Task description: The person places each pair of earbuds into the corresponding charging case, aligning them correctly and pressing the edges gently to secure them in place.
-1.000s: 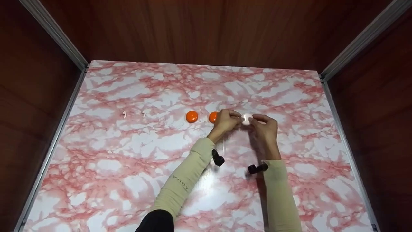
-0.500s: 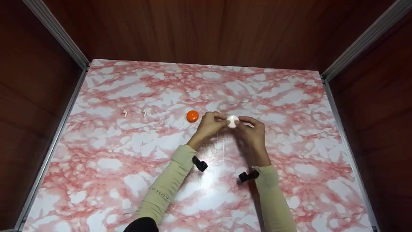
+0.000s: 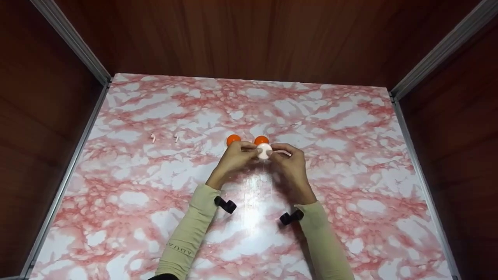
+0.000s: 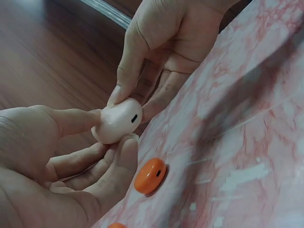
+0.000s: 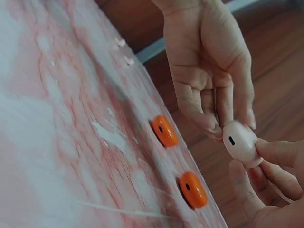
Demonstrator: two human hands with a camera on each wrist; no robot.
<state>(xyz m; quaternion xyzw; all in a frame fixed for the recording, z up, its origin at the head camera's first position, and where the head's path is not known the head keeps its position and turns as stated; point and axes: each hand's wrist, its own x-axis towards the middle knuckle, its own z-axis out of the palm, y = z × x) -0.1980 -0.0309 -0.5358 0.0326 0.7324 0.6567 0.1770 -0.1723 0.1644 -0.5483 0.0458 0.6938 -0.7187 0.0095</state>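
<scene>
A glossy white earbud case [image 3: 265, 151], rounded, with a small dark port on its side, is held up over the table between both hands. My left hand [image 3: 234, 158] pinches one side of it with thumb and fingers. My right hand [image 3: 292, 162] pinches the opposite side the same way. In the left wrist view the case [image 4: 118, 121] looks closed, its port facing the table side. Just beyond the hands, two orange cases [image 5: 165, 130] of similar shape, each with a dark port, lie on the table; the left hand overlaps one of them in the head view.
Two small white earbuds [image 3: 153, 138] lie apart on the left part of the pink marbled table [image 3: 128, 229]. Dark wood-like panels [image 3: 249, 39] with metal edge strips enclose the table at the back and both sides. Each wrist carries a small black camera [image 3: 226, 205].
Both hands have moved left and slightly toward the person, carrying the white earbud case with them. The right orange case, covered half a second ago, shows again. The earbuds stay put.
</scene>
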